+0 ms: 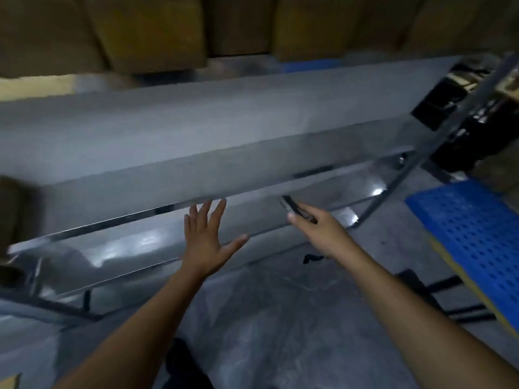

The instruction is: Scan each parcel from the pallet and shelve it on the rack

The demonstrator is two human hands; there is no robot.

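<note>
While no parcel is in either hand at this moment, the brown parcels (157, 29) that I can see stand across the top of the frame, behind the grey rack (196, 130), and they are blurred. The blue pallet (471, 234) lies at the right edge; on the part that shows I see only its perforated top.

I judge these parcels as plain cardboard cartons: stiff at the edges, softer in the middle of each face, dry and not slippery. Their weight I cannot tell, so I would treat them as heavy. I think the best hold is at two opposite lower edges or corners, with a palm under the bottom, and not on the flaps or on any tape.

My left hand (206, 240) is in the lower middle of the frame, stretched forward with the palm toward the rack. Its grip is fully open, the fingers are spread and straight, and it holds nothing. The fingertips reach up to the front edge of the shelf, but I cannot tell if they touch it.

My right hand (317, 228) is just to the right of it, the arm extended from the lower right corner. Its grip is closed around a slim dark device (290, 206), which I take for the scanner, pointing toward the shelf. With this hand occupied, I think a carton would need support mostly from the left palm.
</note>
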